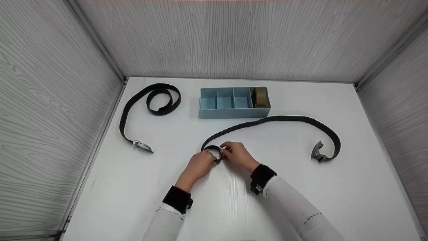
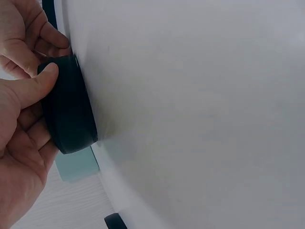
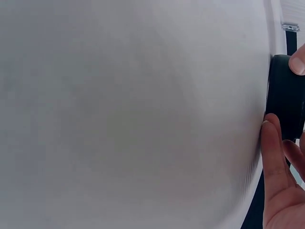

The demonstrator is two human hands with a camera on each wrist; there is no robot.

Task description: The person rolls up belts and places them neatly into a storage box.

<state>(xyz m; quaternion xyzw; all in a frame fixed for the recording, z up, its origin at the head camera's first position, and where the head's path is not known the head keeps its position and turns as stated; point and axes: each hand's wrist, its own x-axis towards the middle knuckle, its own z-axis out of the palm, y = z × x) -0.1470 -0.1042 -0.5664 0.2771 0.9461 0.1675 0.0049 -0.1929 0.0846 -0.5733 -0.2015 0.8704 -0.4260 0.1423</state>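
Note:
A black belt [image 1: 284, 118] lies across the table, its near end wound into a small upright-walled coil [image 1: 217, 147]. My left hand [image 1: 199, 164] grips this coil from the left; in the left wrist view the thumb presses on the outer face of the dark coil [image 2: 71, 109], with fingers behind it. On the other side, my right hand [image 1: 238, 155] holds the coil's right edge between bent thumb and fingers. Its fingertips overlap the lower edge of the coil [image 3: 285, 95] in the right wrist view. The belt's metal buckle [image 1: 317, 152] lies far right.
A second black belt [image 1: 124, 117], loosely coiled at one end, lies at the left with its silver buckle [image 1: 143, 146] nearest me. Behind the hands stands a blue divided box [image 1: 234, 113], a brown tape roll [image 1: 260, 97] in its right compartment. Grey panels [image 1: 217, 40] enclose the white table.

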